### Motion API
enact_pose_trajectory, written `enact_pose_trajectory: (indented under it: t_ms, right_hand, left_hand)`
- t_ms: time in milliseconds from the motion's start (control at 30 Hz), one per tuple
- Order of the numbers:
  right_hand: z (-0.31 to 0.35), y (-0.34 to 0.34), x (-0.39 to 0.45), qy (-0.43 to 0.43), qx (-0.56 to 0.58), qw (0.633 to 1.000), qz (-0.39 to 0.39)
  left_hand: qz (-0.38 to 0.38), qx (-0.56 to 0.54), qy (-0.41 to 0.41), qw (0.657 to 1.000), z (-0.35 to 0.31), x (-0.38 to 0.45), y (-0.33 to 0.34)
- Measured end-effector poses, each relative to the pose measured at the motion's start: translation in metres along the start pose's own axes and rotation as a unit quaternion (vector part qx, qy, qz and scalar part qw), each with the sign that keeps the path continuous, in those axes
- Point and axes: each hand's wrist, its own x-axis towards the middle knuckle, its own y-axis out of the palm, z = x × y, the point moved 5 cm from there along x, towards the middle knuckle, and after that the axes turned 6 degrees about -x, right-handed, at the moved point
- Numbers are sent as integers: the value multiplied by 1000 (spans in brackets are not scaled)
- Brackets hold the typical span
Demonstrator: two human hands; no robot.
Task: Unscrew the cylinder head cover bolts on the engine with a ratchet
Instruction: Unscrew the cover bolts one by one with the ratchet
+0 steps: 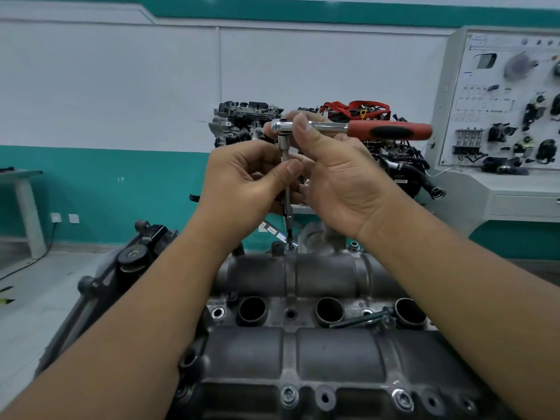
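Observation:
A grey cylinder head cover (327, 353) fills the lower middle of the view. Above its far edge stands a ratchet (357, 128) with a chrome head and a red and black handle pointing right. A long extension bar (287, 204) runs down from it to a bolt (291, 245) at the cover's far edge. My left hand (242, 183) pinches the extension bar near its top. My right hand (339, 174) grips the ratchet head, thumb over the chrome neck. A loose bolt (360, 319) lies on the cover at the right. Bolts (289, 394) sit along the near edge.
Three open spark plug wells (328, 310) line the cover's middle. A black bracket and pulley (133, 256) stand at the left. Behind are two more engines (248, 122), a white training panel (509, 101) at the right and a grey table (21, 183) at the left.

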Motion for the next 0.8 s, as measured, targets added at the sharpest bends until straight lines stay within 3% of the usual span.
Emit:
enact_pose_trajectory:
  t_ms: [133,333,500,667,800]
  right_hand:
    - [-2,1,0,44,0,999,-25]
    - [-1,1,-3,-1,-18,1000,-13]
    - [-6,-1,0,67,16,997,-22]
    - [-3,0,-2,3,21,1000,20]
    - [-6,3,0,25,8,1000,8]
  left_hand:
    - [33,-28,-32,999,4,0,3]
    - [11,-8,-3,1000,1,-2,0]
    - [26,-47,-40,998,4,-2,2]
    - [7,-27,-15,1000,0,-3,1]
    - [2,-41,-38,998,4,-1,0]
